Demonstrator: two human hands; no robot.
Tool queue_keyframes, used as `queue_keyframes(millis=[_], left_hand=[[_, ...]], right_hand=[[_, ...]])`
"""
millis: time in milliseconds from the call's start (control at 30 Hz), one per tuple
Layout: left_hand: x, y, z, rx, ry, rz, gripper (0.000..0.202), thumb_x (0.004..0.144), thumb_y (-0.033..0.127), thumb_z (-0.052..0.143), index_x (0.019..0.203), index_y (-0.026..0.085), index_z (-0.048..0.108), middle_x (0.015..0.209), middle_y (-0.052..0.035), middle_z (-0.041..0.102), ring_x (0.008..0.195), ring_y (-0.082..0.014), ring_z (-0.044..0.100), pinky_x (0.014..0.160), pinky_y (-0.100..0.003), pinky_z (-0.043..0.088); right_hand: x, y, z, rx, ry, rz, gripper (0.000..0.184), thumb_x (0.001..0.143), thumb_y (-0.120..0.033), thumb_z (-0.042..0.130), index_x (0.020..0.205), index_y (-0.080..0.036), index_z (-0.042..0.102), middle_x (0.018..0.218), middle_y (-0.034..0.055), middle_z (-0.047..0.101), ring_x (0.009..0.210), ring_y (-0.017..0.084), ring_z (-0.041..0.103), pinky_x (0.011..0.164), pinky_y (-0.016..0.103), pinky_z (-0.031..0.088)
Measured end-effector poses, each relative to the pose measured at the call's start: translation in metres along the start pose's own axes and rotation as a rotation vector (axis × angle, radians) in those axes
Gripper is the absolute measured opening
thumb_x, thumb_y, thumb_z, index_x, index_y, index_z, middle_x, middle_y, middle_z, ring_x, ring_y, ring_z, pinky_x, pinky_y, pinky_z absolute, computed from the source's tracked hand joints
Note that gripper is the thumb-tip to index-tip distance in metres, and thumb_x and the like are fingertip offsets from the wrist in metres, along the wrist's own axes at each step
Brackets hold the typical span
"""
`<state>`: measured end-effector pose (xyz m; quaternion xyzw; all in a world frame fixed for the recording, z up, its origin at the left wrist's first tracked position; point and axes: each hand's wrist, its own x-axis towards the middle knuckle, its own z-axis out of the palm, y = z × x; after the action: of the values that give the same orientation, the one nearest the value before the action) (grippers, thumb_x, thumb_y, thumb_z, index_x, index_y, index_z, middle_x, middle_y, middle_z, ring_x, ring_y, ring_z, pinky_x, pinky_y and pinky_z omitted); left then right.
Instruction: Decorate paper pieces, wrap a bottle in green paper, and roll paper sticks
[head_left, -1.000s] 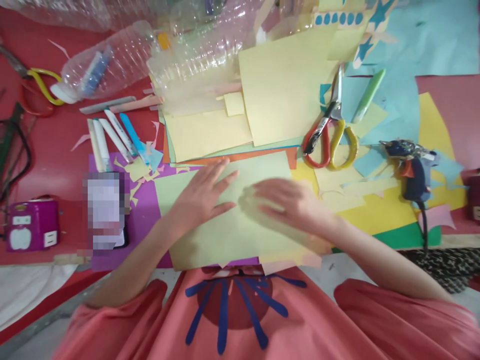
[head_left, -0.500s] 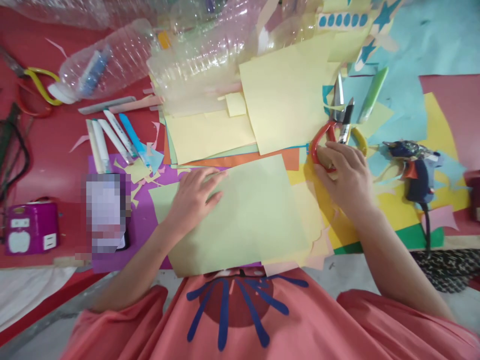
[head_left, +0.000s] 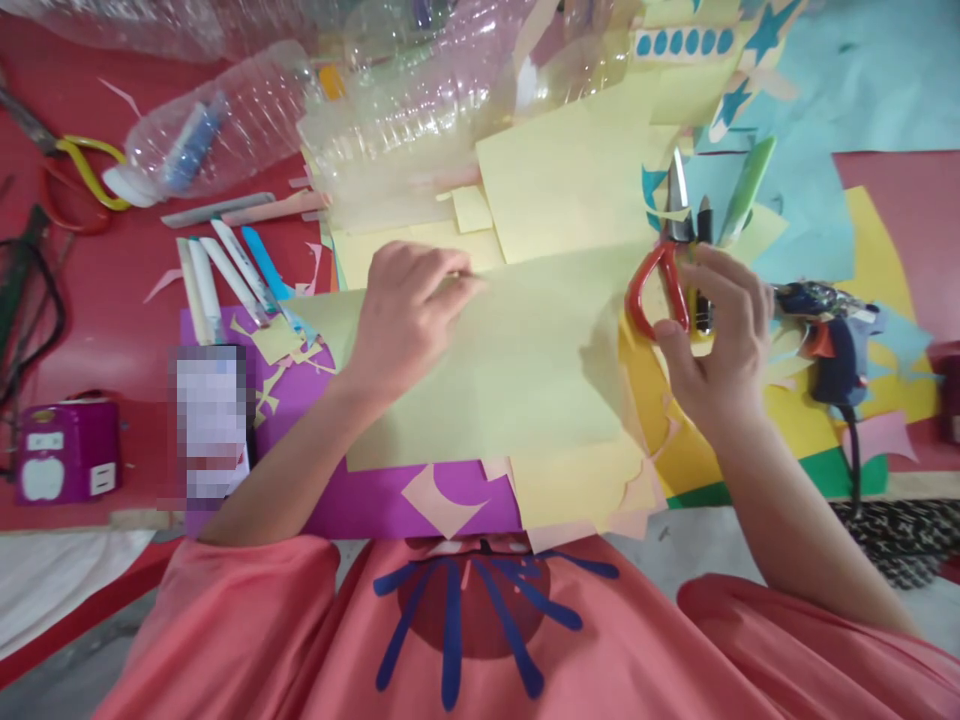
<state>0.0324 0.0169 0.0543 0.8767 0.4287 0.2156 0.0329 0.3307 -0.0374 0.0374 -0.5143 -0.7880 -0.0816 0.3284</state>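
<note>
Lifting now, my left hand (head_left: 405, 310) is pinching the pale green sheet (head_left: 517, 370) while my right hand (head_left: 712, 340) is gripping the scissors (head_left: 671, 275).

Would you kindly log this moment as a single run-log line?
left hand: grips pale green paper sheet | right hand: holds red-handled scissors | glue gun: right of scissors

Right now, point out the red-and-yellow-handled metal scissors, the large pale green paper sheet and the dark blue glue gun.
red-and-yellow-handled metal scissors (head_left: 678, 205): head view, on the blades.
large pale green paper sheet (head_left: 517, 370): head view, the sheet's middle.
dark blue glue gun (head_left: 834, 355): head view, on its body.
</note>
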Motion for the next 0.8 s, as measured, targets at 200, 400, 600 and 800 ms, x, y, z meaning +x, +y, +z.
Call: queue_keyframes(millis=[200, 400, 600, 800], left_hand=[[-0.014, 0.013, -0.001, 0.018, -0.144, -0.058, 0.035, 0.095, 0.022, 0.047, 0.129, 0.02, 0.053, 0.15, -0.0154, 0.039, 0.14, -0.0309, 0.037, 0.112, -0.052, 0.036], [-0.07, 0.028, -0.014, -0.125, -0.461, 0.139, 0.062, 0.089, 0.05, 0.056, 0.141, 0.016, 0.045, 0.152, -0.0208, 0.037, 0.142, -0.0348, 0.035, 0.114, -0.054, 0.035], [-0.095, 0.028, -0.018, -0.047, -0.499, 0.113, 0.06, 0.088, 0.041, 0.061, 0.139, 0.013, 0.046, 0.148, -0.0202, 0.044, 0.139, -0.032, 0.042, 0.114, -0.05, 0.038], [-0.098, 0.025, -0.026, 0.013, -0.365, 0.198, 0.031, 0.097, 0.026, 0.047, 0.12, 0.013, 0.062, 0.13, -0.0139, 0.063, 0.121, -0.0263, 0.061, 0.101, -0.042, 0.052]], right_hand=[[-0.006, -0.044, 0.003, 0.14, -0.266, -0.192, 0.036, 0.092, -0.02, 0.053, 0.128, -0.021, 0.049, 0.12, 0.0119, 0.067, 0.118, 0.024, 0.062, 0.095, 0.043, 0.054], [-0.03, -0.068, 0.007, 0.164, -0.578, -0.317, 0.059, 0.091, -0.052, 0.052, 0.133, -0.011, 0.05, 0.141, 0.0188, 0.054, 0.131, 0.031, 0.051, 0.104, 0.048, 0.049], [-0.027, -0.059, 0.002, 0.148, -0.53, -0.319, 0.041, 0.093, -0.038, 0.054, 0.12, -0.008, 0.058, 0.129, 0.0188, 0.064, 0.121, 0.029, 0.061, 0.098, 0.045, 0.055], [-0.016, -0.06, -0.017, 0.19, -0.49, -0.358, 0.016, 0.093, -0.019, 0.054, 0.101, -0.008, 0.064, 0.103, 0.0122, 0.075, 0.102, 0.025, 0.071, 0.08, 0.034, 0.063]])
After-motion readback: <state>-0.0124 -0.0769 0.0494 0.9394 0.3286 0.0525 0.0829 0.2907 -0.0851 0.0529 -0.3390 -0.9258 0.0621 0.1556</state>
